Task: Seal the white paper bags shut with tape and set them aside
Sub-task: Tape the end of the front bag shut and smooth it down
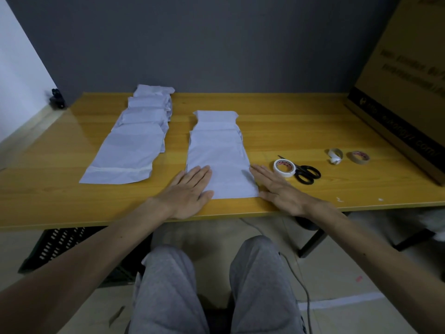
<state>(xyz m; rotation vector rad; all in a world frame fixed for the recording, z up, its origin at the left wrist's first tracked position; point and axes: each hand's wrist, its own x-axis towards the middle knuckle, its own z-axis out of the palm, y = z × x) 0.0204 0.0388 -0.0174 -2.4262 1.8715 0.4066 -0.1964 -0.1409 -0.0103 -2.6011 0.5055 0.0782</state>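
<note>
A seated person lays both hands flat on a table (289, 131). The left hand (190, 189) rests, fingers straight, on the near corner of the nearest bag (224, 165) in a centre stack. The right hand (277, 186), also flat and holding nothing, touches the bag's right edge. Tape (284, 167) and scissors (307, 174) lie just right. Risk: when a hand lifts for tape, the loose stack may slide, and the strip would probably land crooked.
</note>
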